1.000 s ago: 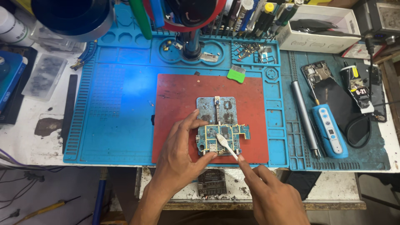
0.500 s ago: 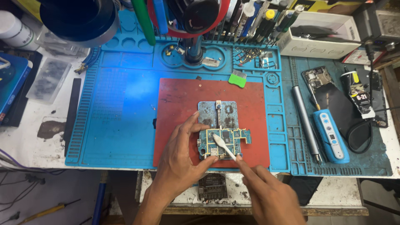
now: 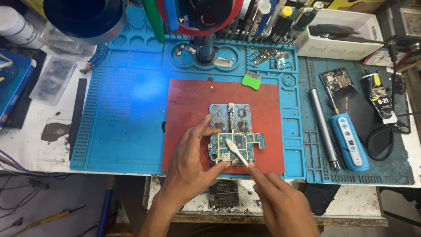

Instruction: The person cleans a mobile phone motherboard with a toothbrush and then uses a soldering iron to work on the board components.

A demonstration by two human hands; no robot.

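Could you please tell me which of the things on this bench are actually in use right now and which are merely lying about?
In use: circuit board, white swab, left hand, right hand, red mat.

Lying about: green scraper, grey pen tool, blue device, white box, glue tube.

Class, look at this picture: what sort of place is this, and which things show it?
Most likely an electronics repair bench. A circuit board lies on a red mat over a blue work mat, with screwdrivers racked behind.

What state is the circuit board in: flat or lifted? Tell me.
Flat. The circuit board lies face up on the red mat; the left hand steadies its edge while the right hand presses a white swab on it.
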